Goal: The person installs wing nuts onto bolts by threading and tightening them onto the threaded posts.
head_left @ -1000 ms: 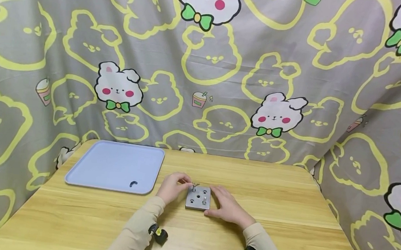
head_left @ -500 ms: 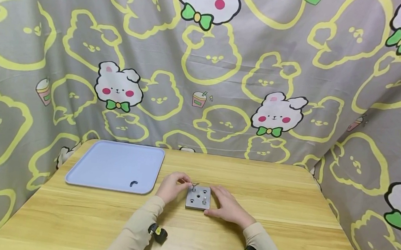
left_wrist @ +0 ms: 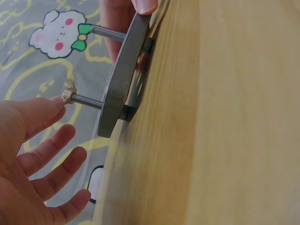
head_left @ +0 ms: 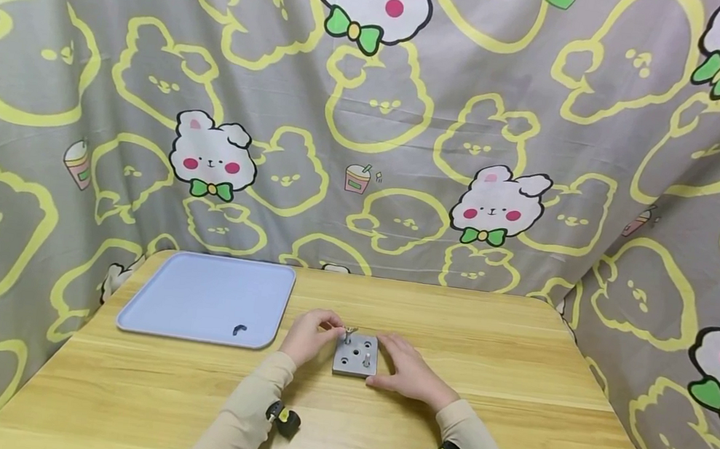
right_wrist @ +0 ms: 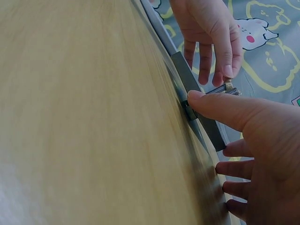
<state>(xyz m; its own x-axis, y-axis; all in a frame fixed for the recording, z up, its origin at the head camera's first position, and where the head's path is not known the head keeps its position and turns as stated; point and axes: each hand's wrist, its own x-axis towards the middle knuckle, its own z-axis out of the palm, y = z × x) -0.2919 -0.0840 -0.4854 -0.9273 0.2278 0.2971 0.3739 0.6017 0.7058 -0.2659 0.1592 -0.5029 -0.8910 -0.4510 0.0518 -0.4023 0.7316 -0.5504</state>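
Left hand point(head_left: 311, 338) pinches the nut point(left_wrist: 69, 93) on the far-left bolt point(left_wrist: 88, 101), seemingly threading it; right hand point(head_left: 413, 375) grips the plate point(head_left: 354, 367). Next likely calls for steady turning.

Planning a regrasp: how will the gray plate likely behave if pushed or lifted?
Probably stiff and fairly heavy for its size: the plate looks like thick metal. Unlikely to roll or tip, being flat and low. It may slide, since the table looks smooth.
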